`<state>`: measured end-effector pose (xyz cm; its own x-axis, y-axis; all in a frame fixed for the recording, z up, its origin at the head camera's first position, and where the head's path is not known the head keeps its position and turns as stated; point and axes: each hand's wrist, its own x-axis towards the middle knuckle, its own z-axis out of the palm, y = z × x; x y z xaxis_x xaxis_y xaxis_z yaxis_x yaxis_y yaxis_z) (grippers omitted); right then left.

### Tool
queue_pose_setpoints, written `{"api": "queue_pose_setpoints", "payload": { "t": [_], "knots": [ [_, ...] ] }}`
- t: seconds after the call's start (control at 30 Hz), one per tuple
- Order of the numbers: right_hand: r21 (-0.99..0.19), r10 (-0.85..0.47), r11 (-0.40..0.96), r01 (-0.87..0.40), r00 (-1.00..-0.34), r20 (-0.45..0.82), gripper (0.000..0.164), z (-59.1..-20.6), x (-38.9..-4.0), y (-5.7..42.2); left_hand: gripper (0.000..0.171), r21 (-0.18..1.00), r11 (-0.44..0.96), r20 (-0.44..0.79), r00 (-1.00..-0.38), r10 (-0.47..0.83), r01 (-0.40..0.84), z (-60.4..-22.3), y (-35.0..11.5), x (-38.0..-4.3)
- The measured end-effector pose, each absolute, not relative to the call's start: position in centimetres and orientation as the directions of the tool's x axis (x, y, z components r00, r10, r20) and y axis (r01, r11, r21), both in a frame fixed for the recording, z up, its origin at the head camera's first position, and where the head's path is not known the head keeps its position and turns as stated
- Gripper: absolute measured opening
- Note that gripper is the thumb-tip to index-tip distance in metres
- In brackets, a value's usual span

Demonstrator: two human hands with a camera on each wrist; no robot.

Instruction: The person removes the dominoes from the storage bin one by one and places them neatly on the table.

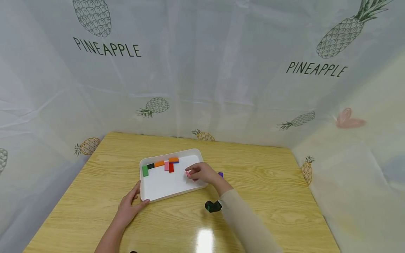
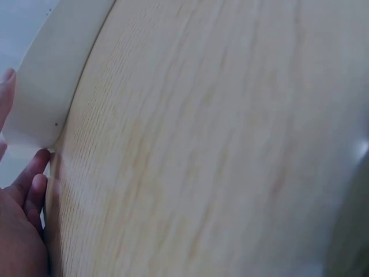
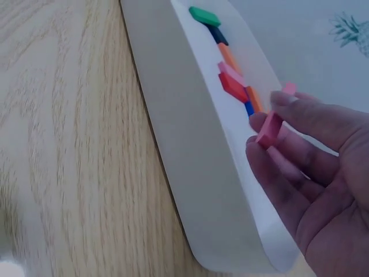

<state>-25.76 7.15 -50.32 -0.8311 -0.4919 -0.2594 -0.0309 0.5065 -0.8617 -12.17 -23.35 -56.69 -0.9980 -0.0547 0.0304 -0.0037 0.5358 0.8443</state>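
A white tray [image 1: 164,188] lies on the wooden table. My left hand [image 1: 127,207] rests at its near left corner, fingers along the left wall and thumb against the front edge. Over the right part of the tray, my right hand [image 1: 202,173] pinches a pink block [image 3: 269,128] between thumb and fingers; more pink shows among the fingers. Along the tray's far side runs a line of small flat blocks: a green block [image 1: 145,171], a black block [image 1: 150,166], an orange block [image 1: 159,163], another pink block [image 1: 166,166], a red block [image 1: 171,167], and a second orange block [image 1: 173,160] with blue beneath.
A purple block [image 1: 220,174] shows just right of the tray, partly behind the right wrist. By the right sleeve is a small black device [image 1: 212,206]. Pale curtains [image 1: 221,88] printed with pineapples hang behind and beside the wooden table [image 1: 272,196].
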Motion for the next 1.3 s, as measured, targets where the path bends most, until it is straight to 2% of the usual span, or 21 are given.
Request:
{"api": "queue_pose_setpoints", "payload": {
  "t": [0.27,0.73,0.93,1.3],
  "knots": [
    [-0.902,-0.497,0.432,-0.005,-0.836,-0.234,0.033,-49.7,-25.7,9.2,0.085,0.852,0.524,0.030,-0.998,-0.050,-0.001,-56.6,-23.4,-12.2],
    [-0.937,-0.452,0.346,0.054,-0.865,-0.217,0.034,-49.2,-25.3,13.1,0.085,0.843,0.537,0.069,-0.997,-0.045,0.035,-57.1,-23.4,-12.3],
    [-0.934,-0.432,0.344,0.093,-0.868,-0.245,0.038,-49.1,-24.9,14.6,0.085,0.844,0.537,0.030,-0.999,-0.045,0.001,-56.9,-23.4,-12.2],
    [-0.920,-0.286,0.373,0.118,-0.929,-0.235,0.051,-50.8,-25.0,16.4,0.083,0.843,0.537,0.029,-0.999,-0.035,0.006,-56.6,-23.5,-12.3]
  ]
}}
